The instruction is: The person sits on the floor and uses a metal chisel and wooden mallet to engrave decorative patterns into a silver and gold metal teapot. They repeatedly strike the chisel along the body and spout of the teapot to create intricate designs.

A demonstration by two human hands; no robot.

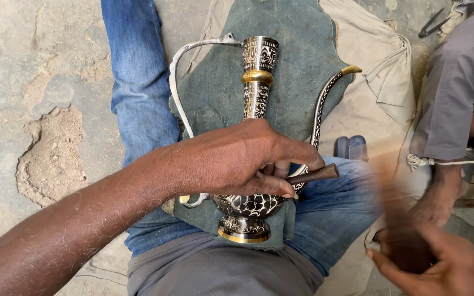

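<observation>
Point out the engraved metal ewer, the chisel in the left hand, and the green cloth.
engraved metal ewer (pixel 257 66), head view, on its patterned neck.
chisel (pixel 316 174), head view, on the dark shaft sticking out of the fist.
green cloth (pixel 297 33), head view, on its upper part.

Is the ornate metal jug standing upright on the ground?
No, the jug lies on a green cloth across the person's lap, steadied by the left hand.

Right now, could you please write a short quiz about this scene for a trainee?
1. True or false: the left hand rests on the engraved metal ewer.
2. What does the left hand hold? A) chisel-like tool B) brush C) cup
3. What lies between the ewer and the jeans?

Key:
1. True.
2. A.
3. A dark green cloth. The right hand holds a blurred wooden object.
</observation>
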